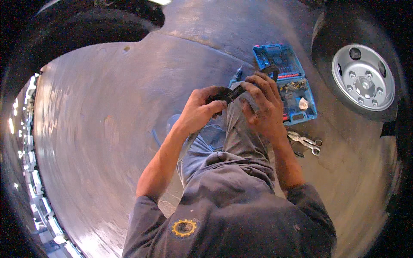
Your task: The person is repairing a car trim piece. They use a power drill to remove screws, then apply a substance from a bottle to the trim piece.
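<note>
My left hand (207, 104) is closed around one end of a short black part (235, 93), held over my lap. Its exact kind is not clear. My right hand (263, 104) has its fingers curled over the part's other end. Just beyond my knee lies a blue tool with a thin pointed tip (237, 75), its rear hidden by my leg and hands. To the right of it, an open blue tool case (313, 112) holds bits, small loose pieces and a crumpled whitish piece (303, 103). The case is partly covered by my right hand.
Silver scissor-like tools (304, 142) lie on the floor (103, 129) beside my right forearm. A large wheel with a silver rim (365, 77) stands at the right. A dark tyre-like shape (107, 26) fills the far left. A blue low seat or frame (173, 122) shows beside my left leg.
</note>
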`<state>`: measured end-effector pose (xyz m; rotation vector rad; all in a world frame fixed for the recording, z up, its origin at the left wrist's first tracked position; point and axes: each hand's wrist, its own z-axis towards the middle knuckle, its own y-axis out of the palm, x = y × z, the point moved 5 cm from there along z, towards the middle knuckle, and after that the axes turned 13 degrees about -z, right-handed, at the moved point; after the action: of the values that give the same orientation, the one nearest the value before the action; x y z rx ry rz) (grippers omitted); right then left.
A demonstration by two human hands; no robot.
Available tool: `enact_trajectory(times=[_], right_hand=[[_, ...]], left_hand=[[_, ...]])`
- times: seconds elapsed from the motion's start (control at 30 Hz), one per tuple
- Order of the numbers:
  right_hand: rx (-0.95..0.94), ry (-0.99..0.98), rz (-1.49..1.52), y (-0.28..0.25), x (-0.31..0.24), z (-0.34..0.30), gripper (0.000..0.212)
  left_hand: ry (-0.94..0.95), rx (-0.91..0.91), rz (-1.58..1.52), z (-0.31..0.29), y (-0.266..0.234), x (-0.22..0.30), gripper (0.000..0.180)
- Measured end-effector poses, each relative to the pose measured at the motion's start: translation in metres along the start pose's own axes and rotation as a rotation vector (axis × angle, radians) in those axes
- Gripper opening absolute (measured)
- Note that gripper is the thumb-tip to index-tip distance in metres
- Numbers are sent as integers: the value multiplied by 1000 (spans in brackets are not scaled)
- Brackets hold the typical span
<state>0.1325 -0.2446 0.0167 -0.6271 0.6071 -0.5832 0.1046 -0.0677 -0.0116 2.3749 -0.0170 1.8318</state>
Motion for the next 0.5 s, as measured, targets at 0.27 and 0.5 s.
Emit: enact_trajectory(times=[0.27, 0.5], right_hand=[[-334, -323, 128, 13, -9, 24, 38], [-533, -242, 326, 34, -8, 27, 24]], left_hand=[[1, 9, -1, -23, -15, 17, 30], [-52, 27, -20, -30, -25, 9, 29]])
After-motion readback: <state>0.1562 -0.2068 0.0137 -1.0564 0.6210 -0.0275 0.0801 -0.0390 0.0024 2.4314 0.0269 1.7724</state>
